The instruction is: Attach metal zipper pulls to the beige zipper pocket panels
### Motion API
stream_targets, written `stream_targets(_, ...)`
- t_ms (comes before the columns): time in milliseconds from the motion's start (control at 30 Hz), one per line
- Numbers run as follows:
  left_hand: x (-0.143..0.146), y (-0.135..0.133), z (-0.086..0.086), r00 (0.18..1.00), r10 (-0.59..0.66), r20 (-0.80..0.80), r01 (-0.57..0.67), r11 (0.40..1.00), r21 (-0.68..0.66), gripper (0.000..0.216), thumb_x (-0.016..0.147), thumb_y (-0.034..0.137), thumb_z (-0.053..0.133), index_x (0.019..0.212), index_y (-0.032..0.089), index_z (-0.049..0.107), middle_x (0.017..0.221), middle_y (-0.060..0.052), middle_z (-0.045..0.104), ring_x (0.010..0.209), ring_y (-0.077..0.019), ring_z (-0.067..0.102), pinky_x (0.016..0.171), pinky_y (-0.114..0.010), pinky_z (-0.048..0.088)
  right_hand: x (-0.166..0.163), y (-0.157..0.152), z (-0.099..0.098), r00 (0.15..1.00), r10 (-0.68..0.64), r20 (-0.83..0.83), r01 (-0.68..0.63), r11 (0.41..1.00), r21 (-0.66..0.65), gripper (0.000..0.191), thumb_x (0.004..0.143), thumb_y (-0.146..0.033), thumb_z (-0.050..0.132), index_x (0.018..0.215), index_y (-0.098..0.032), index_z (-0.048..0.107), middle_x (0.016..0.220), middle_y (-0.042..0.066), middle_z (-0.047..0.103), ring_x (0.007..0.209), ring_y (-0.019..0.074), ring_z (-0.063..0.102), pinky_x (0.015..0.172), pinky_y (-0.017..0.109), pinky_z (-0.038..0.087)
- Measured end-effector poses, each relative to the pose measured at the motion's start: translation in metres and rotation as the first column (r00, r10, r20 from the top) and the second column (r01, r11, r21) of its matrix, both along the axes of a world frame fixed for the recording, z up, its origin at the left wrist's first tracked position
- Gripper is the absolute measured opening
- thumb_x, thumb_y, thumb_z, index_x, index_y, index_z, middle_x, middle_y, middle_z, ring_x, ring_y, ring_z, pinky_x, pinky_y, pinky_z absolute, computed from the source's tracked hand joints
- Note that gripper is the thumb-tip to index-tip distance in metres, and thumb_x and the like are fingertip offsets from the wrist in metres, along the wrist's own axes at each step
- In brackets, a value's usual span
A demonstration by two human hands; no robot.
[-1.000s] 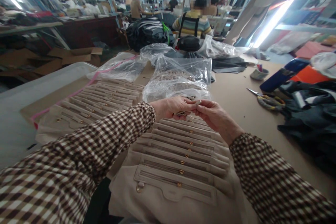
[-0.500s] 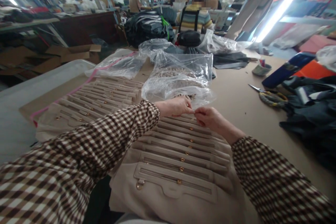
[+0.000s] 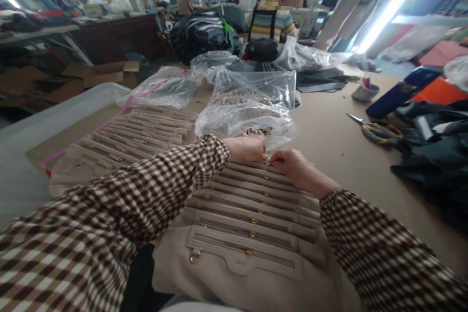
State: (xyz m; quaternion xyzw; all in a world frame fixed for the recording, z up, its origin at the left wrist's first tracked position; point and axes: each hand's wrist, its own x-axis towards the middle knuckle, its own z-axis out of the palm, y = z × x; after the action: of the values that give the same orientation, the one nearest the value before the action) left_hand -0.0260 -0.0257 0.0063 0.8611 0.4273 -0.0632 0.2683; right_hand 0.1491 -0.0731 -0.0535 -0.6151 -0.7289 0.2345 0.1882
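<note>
A stack of overlapping beige panels (image 3: 248, 268) lies before me, each with a zipper slot and a small gold zipper slider (image 3: 249, 252). At its far end, my left hand (image 3: 246, 147) is closed over the last panel, fingertips turned down and partly hidden. Thumb and forefinger of my right hand (image 3: 292, 165) pinch at a small gold zipper slider (image 3: 268, 160) between the two hands. Just beyond them, a clear plastic bag (image 3: 252, 87) holds many small metallic pieces. A second row of beige panels (image 3: 135, 141) fans out on the left.
Yellow-handled scissors (image 3: 382, 131) lie on the right of the table, near a small round pot (image 3: 365, 91) and a long blue case (image 3: 404, 91). Dark fabric (image 3: 435, 170) is heaped at the right edge. Cardboard boxes (image 3: 102, 73) stand beyond the left side. Another person (image 3: 272, 22) sits ahead.
My left hand has shifted slightly right and its fingers have curled downward. The hands have come a little closer together, and a gold slider now shows between them.
</note>
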Motion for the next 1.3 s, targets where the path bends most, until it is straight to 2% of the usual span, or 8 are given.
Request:
stream_targets(167, 0.002, -0.001, -0.006, 1.0, 0.014, -0.025, -0.013, 0.999, 0.036, 0.017, 0.078, 0.028, 0.064, 0.074, 0.013, 0.073, 0.061, -0.002, 0.059, 0.06, -0.0134, 0.049, 0.056, -0.025, 0.032, -0.002, 0.002, -0.004, 1.0, -0.003, 0.016, 0.002, 1.0, 0.011, 0.015, 0.07, -0.017, 0.061, 0.065, -0.02, 0.075, 0.052, -0.001, 0.061, 0.053, 0.0122, 0.05, 0.053, 0.024, 0.035)
stream_targets(333, 0.004, 0.0, -0.012, 0.997, 0.053, -0.057, -0.049, 0.997, 0.057, 0.018, 0.078, 0.03, 0.065, 0.075, 0.014, 0.073, 0.066, -0.003, 0.061, 0.064, -0.0147, 0.051, 0.06, -0.025, 0.034, -0.004, 0.003, -0.007, 0.998, 0.0, 0.068, -0.001, 1.0, 0.015, 0.017, 0.07, -0.015, 0.062, 0.073, -0.022, 0.076, 0.067, 0.002, 0.07, 0.062, 0.0146, 0.057, 0.058, 0.024, 0.038)
stream_targets(600, -0.001, 0.0, -0.009, 0.987, 0.119, -0.107, -0.115, 0.992, 0.041, 0.015, 0.078, 0.028, 0.067, 0.078, 0.015, 0.073, 0.068, -0.002, 0.063, 0.063, -0.0136, 0.052, 0.059, -0.023, 0.036, -0.005, 0.008, -0.007, 1.0, 0.006, 0.027, -0.005, 0.998, -0.055, 0.012, 0.069, -0.013, 0.063, 0.069, -0.02, 0.072, 0.063, 0.001, 0.066, 0.06, 0.0136, 0.053, 0.057, 0.026, 0.036)
stream_targets(833, 0.003, -0.003, -0.004, 0.985, 0.154, -0.082, -0.15, 0.988, 0.042, 0.011, 0.075, 0.024, 0.069, 0.07, 0.014, 0.071, 0.06, -0.001, 0.058, 0.063, -0.0141, 0.051, 0.058, -0.024, 0.034, -0.002, 0.019, -0.013, 0.999, 0.04, -0.015, -0.041, 0.993, -0.114, 0.011, 0.069, -0.013, 0.062, 0.064, -0.02, 0.069, 0.06, 0.0, 0.065, 0.057, 0.0139, 0.053, 0.053, 0.027, 0.036)
stream_targets(1100, -0.003, 0.0, -0.002, 0.986, 0.159, -0.051, -0.159, 0.987, -0.01, 0.012, 0.069, 0.02, 0.07, 0.059, 0.014, 0.066, 0.05, 0.002, 0.051, 0.055, -0.0118, 0.044, 0.053, -0.025, 0.029, -0.001, 0.027, -0.02, 0.999, 0.028, -0.017, -0.03, 0.993, -0.117, 0.006, 0.066, -0.017, 0.064, 0.063, -0.022, 0.068, 0.059, -0.002, 0.064, 0.056, 0.0126, 0.052, 0.052, 0.025, 0.036)
stream_targets(1233, -0.014, 0.004, -0.006, 0.987, 0.163, -0.014, -0.163, 0.986, -0.033, 0.012, 0.071, 0.019, 0.069, 0.061, 0.014, 0.066, 0.051, 0.003, 0.05, 0.051, -0.0091, 0.042, 0.049, -0.024, 0.027, 0.0, 0.02, -0.014, 0.999, 0.013, -0.031, -0.015, 0.996, -0.085, 0.004, 0.068, -0.021, 0.064, 0.066, -0.02, 0.067, 0.06, -0.002, 0.063, 0.057, 0.0116, 0.051, 0.052, 0.024, 0.034)
stream_targets(1300, -0.023, 0.003, -0.005, 0.978, 0.193, 0.078, -0.186, 0.978, -0.094, 0.012, 0.077, 0.023, 0.065, 0.069, 0.015, 0.069, 0.052, 0.004, 0.047, 0.047, -0.0075, 0.039, 0.047, -0.023, 0.027, -0.004, 0.013, -0.006, 0.999, -0.015, -0.052, 0.013, 0.999, -0.035, 0.008, 0.072, -0.022, 0.062, 0.067, -0.02, 0.067, 0.059, -0.002, 0.062, 0.058, 0.0119, 0.05, 0.054, 0.024, 0.034)
